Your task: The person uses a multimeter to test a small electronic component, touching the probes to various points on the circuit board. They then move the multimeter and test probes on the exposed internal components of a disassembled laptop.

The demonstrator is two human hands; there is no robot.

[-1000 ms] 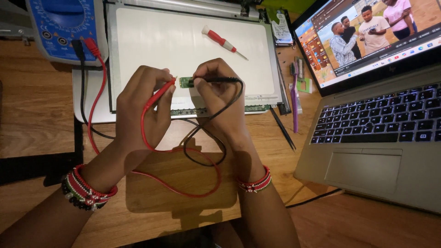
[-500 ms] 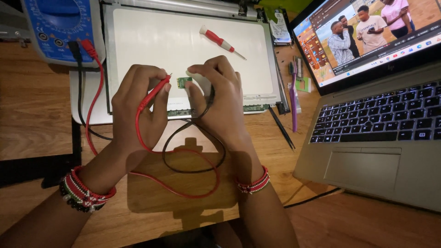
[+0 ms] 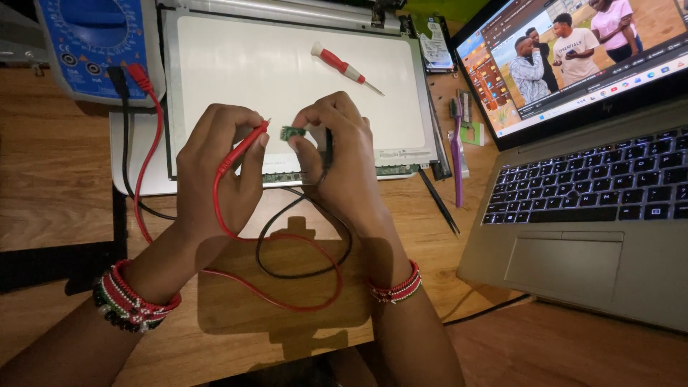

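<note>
**Two probes meet a small green board over a bare screen panel**

A wooden workbench [image 3: 43, 179] fills the view, with a white laptop screen panel [image 3: 287, 64] lying flat at 12 o'clock and an open laptop [image 3: 595, 208] at 3 o'clock, its display showing people outdoors. A blue multimeter [image 3: 93, 36] sits at 11 o'clock, with red and black leads running down from it and looping across the wood at 6 o'clock.

The left hand [image 3: 215, 172] is closed round the red probe [image 3: 240, 150], its tip aimed toward the small green circuit board [image 3: 292, 132] at the centre of the view. The right hand [image 3: 337, 154] pinches that board between thumb and fingertips and also seems to grip the black probe [image 3: 328, 143], though the fingers hide most of it. Both hands hover over the panel's lower edge.

A red-handled screwdriver [image 3: 344, 67] rests on the panel at 1 o'clock. A purple toothbrush [image 3: 456, 150] lies between panel and laptop.
</note>
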